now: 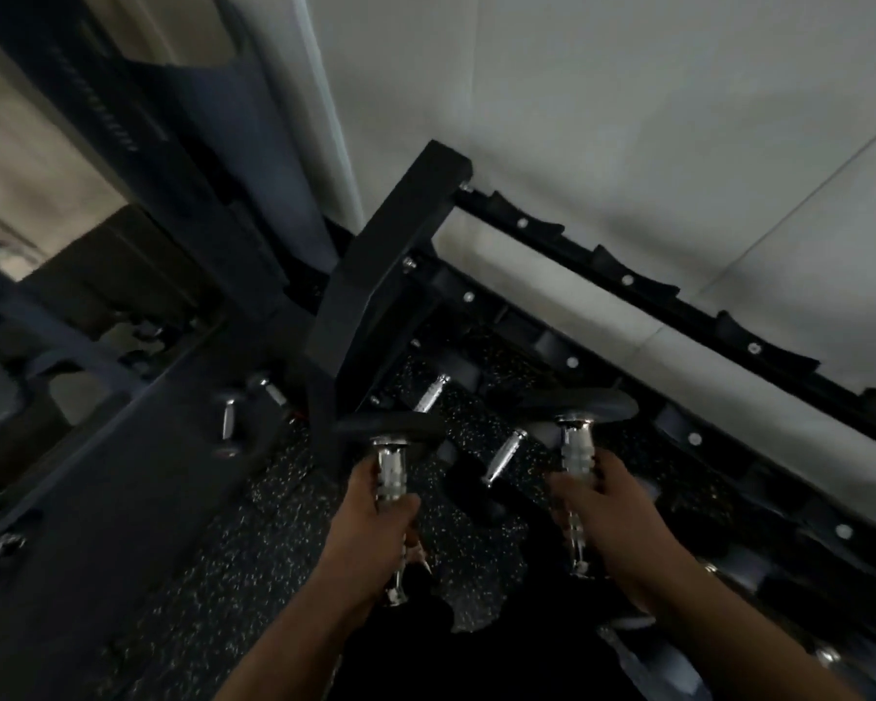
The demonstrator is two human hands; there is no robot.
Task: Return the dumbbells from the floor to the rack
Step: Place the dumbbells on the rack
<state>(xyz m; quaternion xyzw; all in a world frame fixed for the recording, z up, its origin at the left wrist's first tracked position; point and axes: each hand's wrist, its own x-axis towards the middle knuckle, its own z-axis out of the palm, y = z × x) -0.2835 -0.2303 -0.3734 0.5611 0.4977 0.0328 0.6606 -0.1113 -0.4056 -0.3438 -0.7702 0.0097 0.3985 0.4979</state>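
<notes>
My left hand [375, 528] grips the chrome handle of a black-headed dumbbell [390, 427], held upright with its far head pointing toward the rack. My right hand [608, 518] grips the handle of a second dumbbell [575, 402] in the same way. Both are held in the air in front of the black dumbbell rack [623, 285], whose empty saddles run along the white wall to the right. On the speckled floor between the two held ones lie two more dumbbells [501, 457], one [431, 392] farther back under the rack.
The rack's thick end post [380, 275] stands just left of the held dumbbells. Two small chrome-handled dumbbells [246, 407] lie on the floor at the left. A dark machine frame [137, 144] rises at upper left. Lower rack saddles [830, 528] run at the right.
</notes>
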